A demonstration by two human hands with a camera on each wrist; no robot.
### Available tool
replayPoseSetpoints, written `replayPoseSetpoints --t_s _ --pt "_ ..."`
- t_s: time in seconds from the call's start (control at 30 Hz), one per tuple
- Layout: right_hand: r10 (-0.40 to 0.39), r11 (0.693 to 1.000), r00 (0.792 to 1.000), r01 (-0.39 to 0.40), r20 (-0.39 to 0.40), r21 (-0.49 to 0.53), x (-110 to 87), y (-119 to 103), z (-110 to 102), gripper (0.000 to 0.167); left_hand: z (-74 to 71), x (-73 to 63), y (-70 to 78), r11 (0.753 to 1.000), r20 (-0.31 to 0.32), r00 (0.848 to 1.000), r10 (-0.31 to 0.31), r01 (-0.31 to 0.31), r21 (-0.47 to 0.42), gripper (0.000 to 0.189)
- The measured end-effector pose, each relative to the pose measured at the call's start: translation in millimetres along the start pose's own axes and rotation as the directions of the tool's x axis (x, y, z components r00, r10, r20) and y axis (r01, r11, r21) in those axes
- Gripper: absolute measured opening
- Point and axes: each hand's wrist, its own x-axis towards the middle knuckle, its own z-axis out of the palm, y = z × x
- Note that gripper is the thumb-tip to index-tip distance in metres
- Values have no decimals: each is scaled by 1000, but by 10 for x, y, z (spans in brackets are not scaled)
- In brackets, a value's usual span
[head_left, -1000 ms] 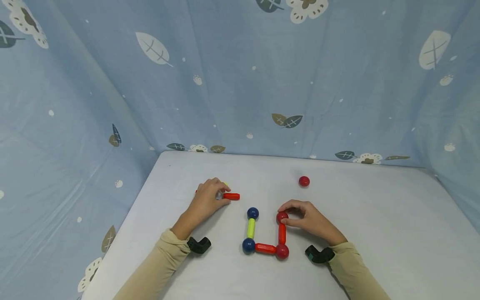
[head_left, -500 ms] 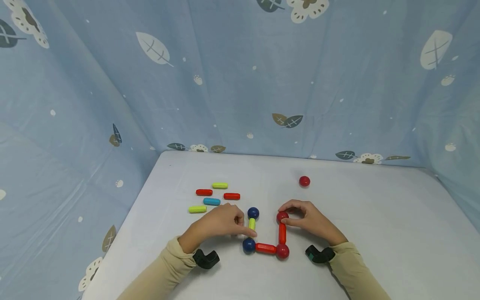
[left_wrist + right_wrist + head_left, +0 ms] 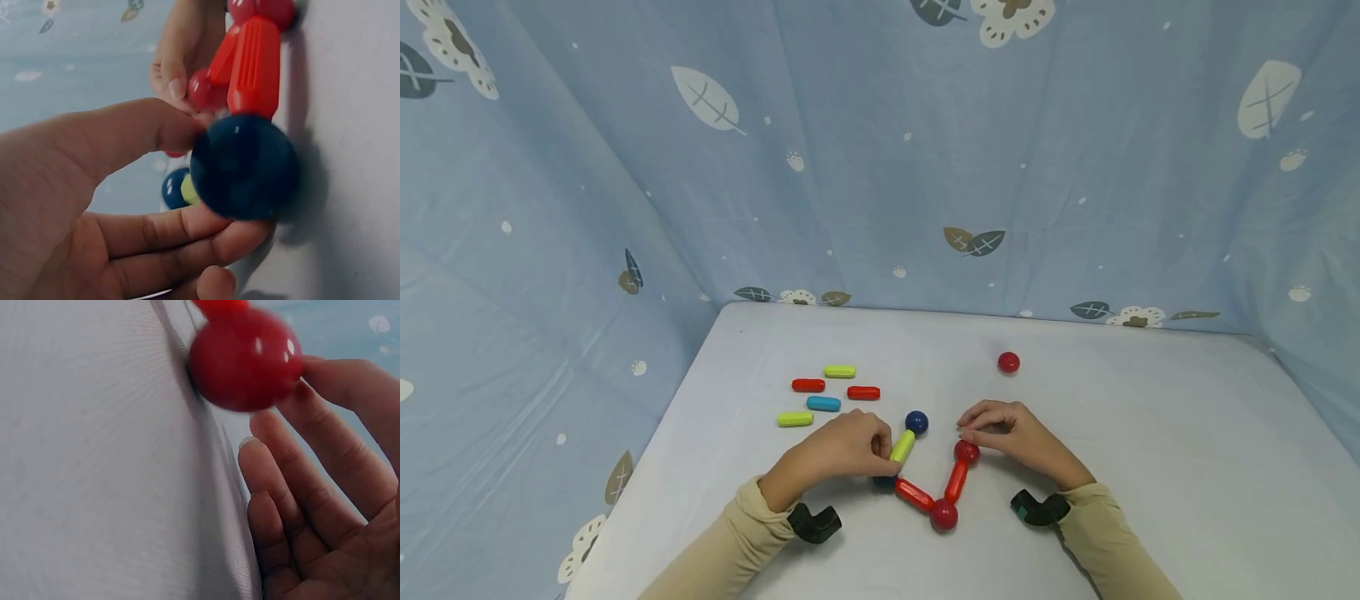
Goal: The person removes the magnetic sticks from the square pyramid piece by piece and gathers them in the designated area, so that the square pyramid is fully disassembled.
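Observation:
My left hand [image 3: 842, 446] grips a dark blue ball [image 3: 244, 165] at the left corner of a chain of rods and balls. From it a yellow-green rod [image 3: 903, 447] leads to a second blue ball [image 3: 917, 422]. On its other side a red rod [image 3: 914, 495] joins a red corner ball [image 3: 943, 514], and another red rod [image 3: 956, 482] runs up to a red end ball [image 3: 967, 452]. My right hand [image 3: 1018, 437] is beside that end ball, thumb at its far side, fingers loosely bent and not wrapped round it.
Loose rods lie to the left: two red rods [image 3: 863, 392], a blue rod [image 3: 823, 403] and two yellow-green rods [image 3: 795, 419]. A single red ball [image 3: 1009, 362] sits farther back on the white table [image 3: 1112, 392]. A patterned blue cloth [image 3: 865, 167] hangs behind.
My left hand came from the loose rods to the blue corner ball. The chain has since turned and shifted left, and the red end ball has slipped out of my right hand's pinch.

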Motion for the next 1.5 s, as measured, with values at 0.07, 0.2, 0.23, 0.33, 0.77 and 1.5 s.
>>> replayPoseSetpoints --t_s 0.07,0.2,0.23,0.33,0.77,1.5 --pt "-8 1000 1000 8 2 6 -1 5 -5 11 -12 9 -19 1000 -8 1000 13 -13 -4 20" --pt "5 1000 1000 -5 -1 -3 -2 10 -5 14 -12 42 -44 997 -24 997 71 -71 -21 10" --pt "9 1000 1000 -9 -2 -5 -1 10 -5 18 -4 57 -49 996 -30 996 87 -88 -26 8" --pt "12 1000 1000 -12 -4 -18 -1 14 -5 27 37 105 -61 989 -62 989 135 -138 -46 9" --pt "15 994 999 -11 38 -113 -22 -21 29 39 224 169 -17 978 -188 960 208 -209 15 22" --pt "1 988 1000 3 26 -156 -15 -39 63 34 335 201 -3 986 -238 958 163 -165 12 20"
